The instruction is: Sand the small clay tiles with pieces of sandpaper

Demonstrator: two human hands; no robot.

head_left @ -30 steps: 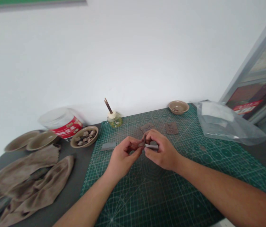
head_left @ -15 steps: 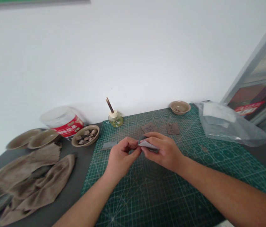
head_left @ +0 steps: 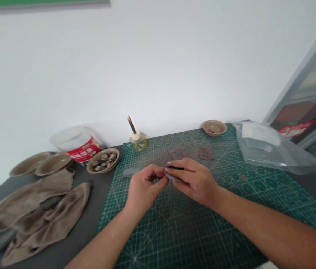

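Fingers of the right hand (head_left: 181, 163) close on a thin black strip (head_left: 175, 168) and a pale grey sliver (head_left: 171, 176), pinching them together just above the cutting mat (head_left: 191, 231). The left hand (head_left: 146, 185) curls in from the other side, its fingertips (head_left: 162, 173) touching or just beside the sliver's near end; exactly how much it bears is hidden. Both pieces are held in the air between the hands, and the strip's far end lies within the right hand's grip.

Just beyond the left fingers, a grey sharpening stone (head_left: 131, 172) lies on the mat. Ahead of the right fingers sit two brown marked tags (head_left: 178, 152), (head_left: 206, 152). Further off stand a bowl of small brown pieces (head_left: 103, 161), a glass jar with a stick (head_left: 138, 142) and a small dish (head_left: 214, 127). A plastic bag (head_left: 275, 147) lies past the right hand, while crumpled cloths (head_left: 45, 213) lie on the grey tabletop (head_left: 104, 190) well left of the left hand. Nothing sits between the hands.
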